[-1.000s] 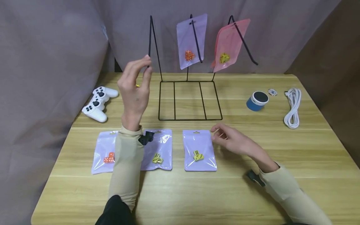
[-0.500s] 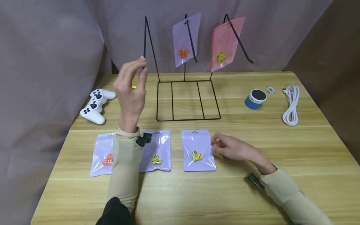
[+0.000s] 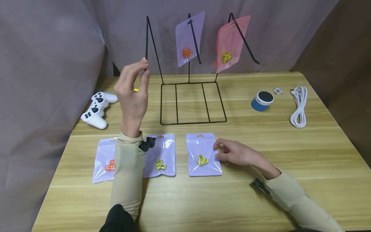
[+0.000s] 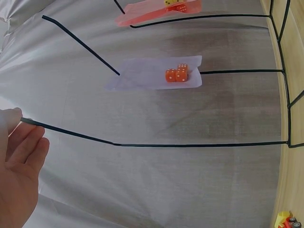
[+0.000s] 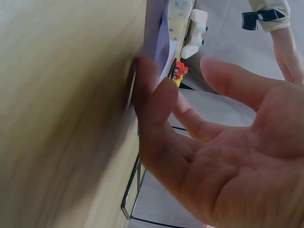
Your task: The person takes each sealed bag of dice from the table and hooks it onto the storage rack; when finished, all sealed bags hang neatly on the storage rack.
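Sliding down beside the nearest purple bag (image 3: 204,146), right of center in the lower half of the head view, your right grip (image 3: 237,153) has gone from just off its upper corner to where the fingertips overlap its right edge. The bag hasn't lifted: it lies flat on the bench (image 3: 246,206), with 3 yellow dice (image 3: 202,160) showing through. Your right wrist view shows the thumb well apart from the curled fingers, so no pinch looks closed; the fingertips seem to touch the edge, though blur there leaves it unsure. For the work in hand, I'd judge that you have reached the bag but don't hold it.

Your left grip (image 3: 133,96), upper left, has stayed put, pinching the tip of the rack's left prong (image 4: 80,133). You can see no bag on that prong in the left wrist view, and I'd expect your hold to steady it. At the top of the head view, the hanging purple bag (image 3: 184,35) and the pink bag (image 3: 229,42) to its right keep their places on the other 2 prongs.
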A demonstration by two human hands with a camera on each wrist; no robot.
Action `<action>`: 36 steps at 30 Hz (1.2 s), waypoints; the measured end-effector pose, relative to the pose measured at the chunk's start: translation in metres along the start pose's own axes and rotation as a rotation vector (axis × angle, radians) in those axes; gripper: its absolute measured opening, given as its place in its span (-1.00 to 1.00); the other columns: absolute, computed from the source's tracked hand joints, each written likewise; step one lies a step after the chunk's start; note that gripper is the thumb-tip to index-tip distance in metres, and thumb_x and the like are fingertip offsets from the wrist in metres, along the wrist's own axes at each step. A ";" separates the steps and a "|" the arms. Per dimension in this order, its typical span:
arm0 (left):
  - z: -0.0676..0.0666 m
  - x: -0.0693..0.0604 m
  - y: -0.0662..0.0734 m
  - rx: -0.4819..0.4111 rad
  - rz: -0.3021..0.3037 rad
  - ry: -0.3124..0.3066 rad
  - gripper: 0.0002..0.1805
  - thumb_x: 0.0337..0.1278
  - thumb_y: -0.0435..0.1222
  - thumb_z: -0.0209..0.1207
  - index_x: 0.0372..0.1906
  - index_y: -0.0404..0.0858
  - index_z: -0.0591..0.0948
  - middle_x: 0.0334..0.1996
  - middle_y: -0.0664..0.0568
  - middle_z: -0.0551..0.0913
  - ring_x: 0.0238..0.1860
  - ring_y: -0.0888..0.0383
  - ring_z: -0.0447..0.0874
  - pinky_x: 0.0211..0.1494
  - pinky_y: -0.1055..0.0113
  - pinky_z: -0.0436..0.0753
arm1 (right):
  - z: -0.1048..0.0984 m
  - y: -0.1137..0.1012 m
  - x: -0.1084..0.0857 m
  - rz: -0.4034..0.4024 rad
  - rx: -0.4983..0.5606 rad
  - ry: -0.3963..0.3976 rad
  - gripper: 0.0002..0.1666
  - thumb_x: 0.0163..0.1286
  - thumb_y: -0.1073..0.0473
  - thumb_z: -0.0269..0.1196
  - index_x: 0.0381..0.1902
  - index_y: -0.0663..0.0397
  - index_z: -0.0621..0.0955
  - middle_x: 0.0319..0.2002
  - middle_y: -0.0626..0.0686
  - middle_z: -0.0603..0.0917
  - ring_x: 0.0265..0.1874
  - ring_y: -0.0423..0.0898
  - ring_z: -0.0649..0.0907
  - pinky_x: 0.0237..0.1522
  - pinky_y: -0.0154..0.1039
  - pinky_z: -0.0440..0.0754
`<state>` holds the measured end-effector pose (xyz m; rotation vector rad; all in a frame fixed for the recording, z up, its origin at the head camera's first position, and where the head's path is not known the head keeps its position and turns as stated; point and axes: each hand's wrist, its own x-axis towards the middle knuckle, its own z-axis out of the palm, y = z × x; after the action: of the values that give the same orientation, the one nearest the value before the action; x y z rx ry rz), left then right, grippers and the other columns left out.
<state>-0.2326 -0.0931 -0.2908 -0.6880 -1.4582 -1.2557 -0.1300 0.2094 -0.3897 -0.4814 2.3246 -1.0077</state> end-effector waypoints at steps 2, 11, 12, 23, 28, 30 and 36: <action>0.000 0.000 0.000 -0.001 0.001 0.000 -0.89 0.06 -0.58 0.22 -0.27 -0.50 0.64 -0.23 -0.22 0.67 -0.07 -0.02 0.65 0.12 0.09 0.62 | 0.001 0.000 0.002 -0.019 0.014 0.001 -0.77 0.33 0.25 0.21 -0.10 0.20 0.47 -0.54 0.03 0.56 -0.51 -0.07 0.55 -0.51 -0.33 0.53; 0.000 0.002 0.009 0.006 -0.006 0.006 -0.89 0.03 -0.63 0.20 -0.29 -0.55 0.61 -0.26 -0.30 0.64 -0.09 -0.09 0.65 0.11 0.10 0.62 | 0.005 0.002 0.008 0.000 0.056 0.004 -0.78 0.30 0.29 0.24 -0.14 0.31 0.51 -0.47 0.02 0.58 -0.49 -0.12 0.55 -0.48 -0.34 0.59; 0.000 0.002 0.009 0.005 -0.005 0.006 -0.90 0.04 -0.62 0.20 -0.28 -0.55 0.62 -0.26 -0.29 0.64 -0.09 -0.09 0.65 0.11 0.10 0.62 | 0.006 0.003 0.009 0.003 0.048 0.011 -0.78 0.29 0.29 0.25 -0.15 0.30 0.52 -0.48 0.01 0.57 -0.50 -0.14 0.53 -0.50 -0.36 0.57; -0.001 0.003 0.011 0.012 -0.015 0.004 -0.88 0.01 -0.66 0.20 -0.28 -0.55 0.61 -0.26 -0.31 0.64 -0.09 -0.08 0.65 0.12 0.10 0.61 | 0.006 0.004 0.011 0.015 0.042 0.077 -0.82 0.18 0.34 0.33 -0.26 0.28 0.58 -0.49 -0.01 0.57 -0.49 -0.17 0.52 -0.50 -0.40 0.55; 0.001 0.007 0.023 0.008 -0.015 0.002 -0.88 0.00 -0.69 0.17 -0.30 -0.59 0.60 -0.27 -0.35 0.63 -0.10 -0.09 0.65 0.12 0.10 0.61 | 0.007 0.004 0.012 0.009 0.051 0.095 -0.78 0.15 0.35 0.36 -0.26 0.28 0.57 -0.48 0.00 0.55 -0.48 -0.17 0.52 -0.48 -0.41 0.53; 0.002 0.008 0.025 0.007 -0.013 0.003 -0.88 0.00 -0.69 0.17 -0.30 -0.58 0.60 -0.28 -0.34 0.63 -0.10 -0.09 0.65 0.12 0.10 0.61 | 0.007 0.004 0.012 0.014 0.058 0.098 -0.76 0.14 0.35 0.37 -0.25 0.28 0.56 -0.46 0.02 0.55 -0.48 -0.16 0.52 -0.48 -0.41 0.53; 0.002 0.006 0.019 0.002 -0.010 0.000 -0.87 -0.01 -0.70 0.18 -0.30 -0.58 0.60 -0.27 -0.34 0.63 -0.09 -0.10 0.65 0.12 0.10 0.61 | 0.008 0.002 0.012 0.041 0.076 0.103 -0.77 0.14 0.39 0.35 -0.25 0.26 0.55 -0.44 0.03 0.55 -0.48 -0.15 0.54 -0.46 -0.40 0.54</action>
<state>-0.2185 -0.0868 -0.2785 -0.6805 -1.4643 -1.2619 -0.1344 0.2003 -0.4002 -0.3581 2.3660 -1.1206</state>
